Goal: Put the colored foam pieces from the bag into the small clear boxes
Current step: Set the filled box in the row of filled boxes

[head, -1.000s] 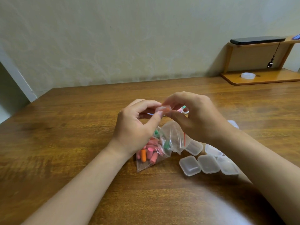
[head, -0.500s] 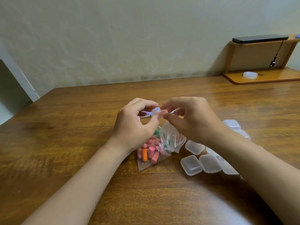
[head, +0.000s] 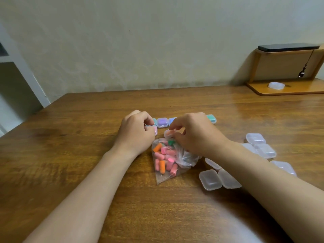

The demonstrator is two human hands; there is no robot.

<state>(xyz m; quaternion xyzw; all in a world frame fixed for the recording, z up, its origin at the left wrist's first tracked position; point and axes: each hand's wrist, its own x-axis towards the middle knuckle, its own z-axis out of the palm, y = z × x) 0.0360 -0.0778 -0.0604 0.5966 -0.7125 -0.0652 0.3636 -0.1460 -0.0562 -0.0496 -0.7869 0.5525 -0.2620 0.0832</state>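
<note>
Your brown wooden table (head: 87, 155) is glossy and smooth. The clear plastic bag (head: 185, 158) looks crinkly, its coloured foam pieces (head: 162, 166) matt, the small clear plastic boxes (head: 210, 179) frosted.

This looks like a room in a home, perhaps a study or bedroom corner. A varnished wooden table (head: 87, 155) stands against a plain cream wall (head: 140, 41). At far right a small wooden desk shelf (head: 287, 90) carries a black slab, probably a phone (head: 287, 47). A white door frame (head: 26, 76) shows at left.
</note>
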